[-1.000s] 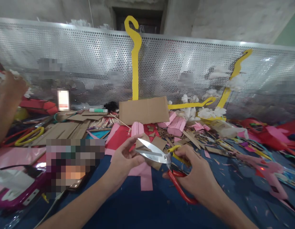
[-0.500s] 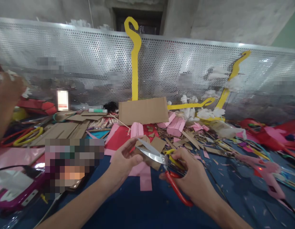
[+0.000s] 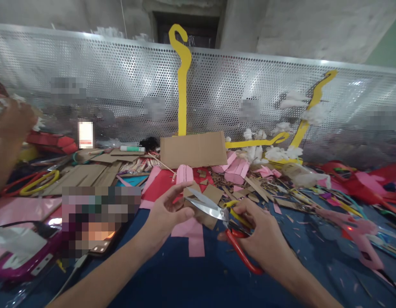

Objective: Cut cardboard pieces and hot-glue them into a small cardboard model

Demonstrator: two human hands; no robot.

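Note:
My right hand (image 3: pixel 260 231) grips a pair of scissors (image 3: pixel 214 209) with one yellow and one red handle. Their silver blades are parted and point left. My left hand (image 3: pixel 167 214) is raised facing the blade tips, its thumb and forefinger spread on either side of them. I make out no held thing between those fingers; the rest curl out of sight. Below the blades are a brown cardboard scrap (image 3: pixel 206 220) and a pink paper strip (image 3: pixel 196 246). A pink folded paper piece (image 3: pixel 184 173) stands just beyond my left fingertips.
A yellow hook-topped cutout (image 3: pixel 182 94) stands behind a cardboard box (image 3: pixel 194 149). A pink glue gun (image 3: pixel 355 231) with a lit red light lies at right. Another person's hand (image 3: pixel 15 117) shows at far left. Cardboard strips (image 3: pixel 89 179) and a purple-cased object (image 3: pixel 28 261) lie on the left.
Both hands and the scissors have shifted slightly right. The other person's hand at far left has moved a little. The blades stay parted.

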